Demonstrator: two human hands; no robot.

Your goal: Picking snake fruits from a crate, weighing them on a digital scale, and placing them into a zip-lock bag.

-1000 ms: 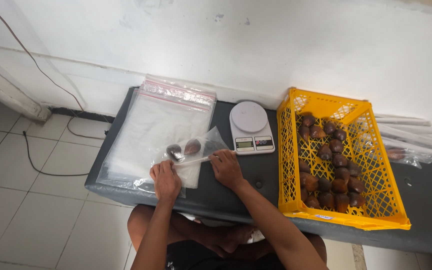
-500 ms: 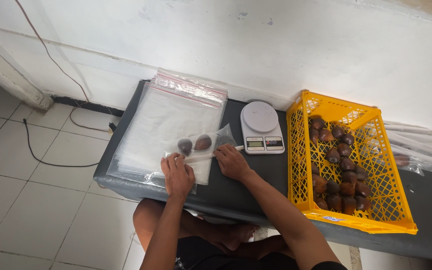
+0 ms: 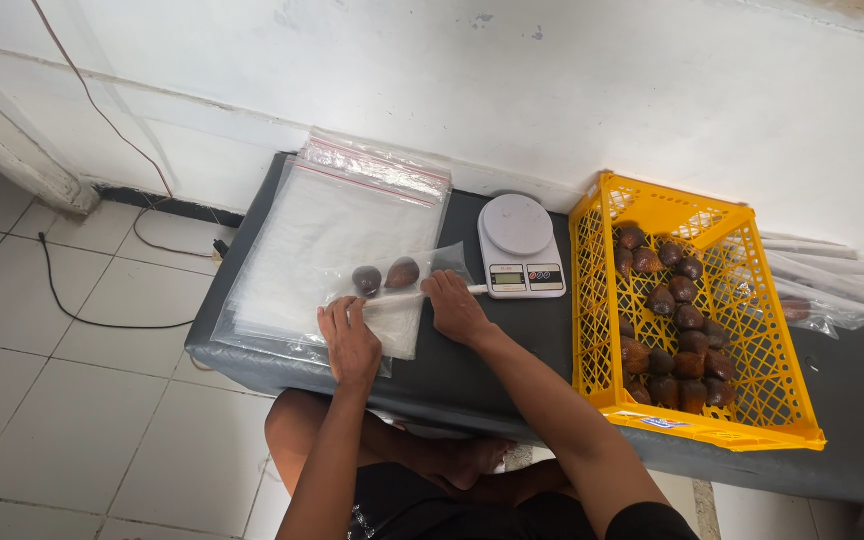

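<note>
Head view, looking down. Left hand [image 3: 350,342] flat, fingers pressed down on the near end of a small clear plastic bag [image 3: 400,290]; right hand [image 3: 455,305] at the bag's other end, fingers pinched on its sealing strip. Inside the bag, two dark brown, rounded, scaly-looking fruits [image 3: 385,276], side by side, just beyond the strip. Bag lying partly on a thick stack of large, glossy, transparent zip bags [image 3: 327,235] with a reddish closure line, at the left end of a dark grey, smooth, padded bench [image 3: 472,370]. Just right of the right hand, a white digital kitchen scale [image 3: 519,245] with a round platter. Further right, a yellow plastic lattice crate [image 3: 692,320], rectangular, holding many more of the same brown fruits. Behind the crate, more clear bags [image 3: 822,285] against the white wall. Pale floor tiles below.
</note>
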